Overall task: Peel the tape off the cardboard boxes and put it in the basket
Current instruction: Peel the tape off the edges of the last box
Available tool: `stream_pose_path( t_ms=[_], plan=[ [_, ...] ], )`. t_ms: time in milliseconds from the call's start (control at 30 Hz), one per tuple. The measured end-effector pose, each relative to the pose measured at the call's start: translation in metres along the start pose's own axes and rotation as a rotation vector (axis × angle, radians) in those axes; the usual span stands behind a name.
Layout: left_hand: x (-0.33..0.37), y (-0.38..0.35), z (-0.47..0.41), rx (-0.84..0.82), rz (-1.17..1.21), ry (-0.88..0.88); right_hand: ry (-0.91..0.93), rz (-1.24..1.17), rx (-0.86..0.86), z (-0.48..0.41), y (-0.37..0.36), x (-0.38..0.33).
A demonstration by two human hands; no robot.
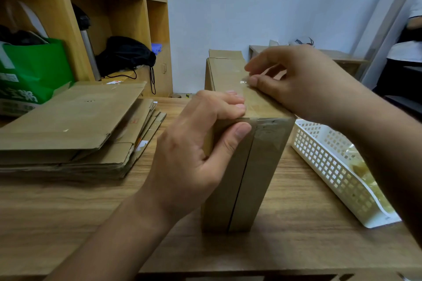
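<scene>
Cardboard: one upright box (pixel 249 166) on the table (pixel 91 223), its near top edge clasped by the left hand (pixel 196 143), right hand (pixel 296 80) pinching faint clear tape (pixel 245 81) on top; one flattened stack (pixel 68 125) left; one white basket (pixel 319 157) right, partly hidden behind the forearm (pixel 388 143).

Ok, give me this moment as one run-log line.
step: peeling tape | left hand: grips box near top edge | right hand: pinches tape end on box top | basket: right of box, tape scraps inside

box (pixel 246 166) mid-table, flattened cardboard (pixel 68 125) left, basket (pixel 331 166) right
</scene>
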State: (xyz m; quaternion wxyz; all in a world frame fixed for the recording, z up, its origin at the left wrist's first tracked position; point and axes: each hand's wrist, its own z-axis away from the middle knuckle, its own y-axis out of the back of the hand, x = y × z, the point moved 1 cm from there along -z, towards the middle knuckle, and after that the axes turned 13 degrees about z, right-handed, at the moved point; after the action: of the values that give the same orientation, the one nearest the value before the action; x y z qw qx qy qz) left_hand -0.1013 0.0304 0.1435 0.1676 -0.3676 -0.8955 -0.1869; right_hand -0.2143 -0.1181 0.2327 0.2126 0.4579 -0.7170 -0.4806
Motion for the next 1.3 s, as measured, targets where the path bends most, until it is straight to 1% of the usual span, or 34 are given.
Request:
stream_pose_path(
  t_ms=[167, 267, 367, 500, 567, 700, 800, 867, 967, 1300],
  plan=[
    [0.001, -0.001, 0.001, 0.009, 0.009, 0.006, -0.009, 0.02, 0.07, -0.003, 0.001, -0.005],
    [0.0, 0.0, 0.002, 0.014, 0.021, 0.009, -0.022, -0.036, 0.097, -0.001, -0.002, -0.005],
    [-0.001, 0.0, 0.001, 0.022, 0.018, 0.01, 0.002, -0.129, 0.173, 0.008, -0.001, -0.007],
    [-0.002, 0.001, 0.0, 0.016, 0.014, 0.008, 0.126, -0.245, 0.283, 0.03, 0.0, -0.014],
    [-0.002, 0.001, 0.0, 0.019, 0.015, 0.008, 0.158, -0.32, 0.329, 0.043, -0.001, -0.012],
    [-0.002, 0.0, 0.0, 0.016, 0.001, 0.003, 0.209, -0.527, 0.374, 0.069, -0.001, -0.007],
    [-0.002, 0.002, -0.001, 0.014, -0.01, 0.005, 0.244, -0.608, 0.435, 0.088, -0.002, -0.007],
    [-0.001, 0.002, -0.001, 0.011, -0.023, 0.001, 0.261, -0.632, 0.451, 0.098, -0.006, -0.008],
    [-0.001, 0.002, 0.001, 0.013, -0.032, -0.001, 0.26, -0.655, 0.423, 0.115, -0.016, -0.012],
    [-0.001, 0.001, 0.0, -0.014, -0.022, -0.017, 0.252, -0.534, 0.575, 0.134, -0.028, -0.027]
  ],
)
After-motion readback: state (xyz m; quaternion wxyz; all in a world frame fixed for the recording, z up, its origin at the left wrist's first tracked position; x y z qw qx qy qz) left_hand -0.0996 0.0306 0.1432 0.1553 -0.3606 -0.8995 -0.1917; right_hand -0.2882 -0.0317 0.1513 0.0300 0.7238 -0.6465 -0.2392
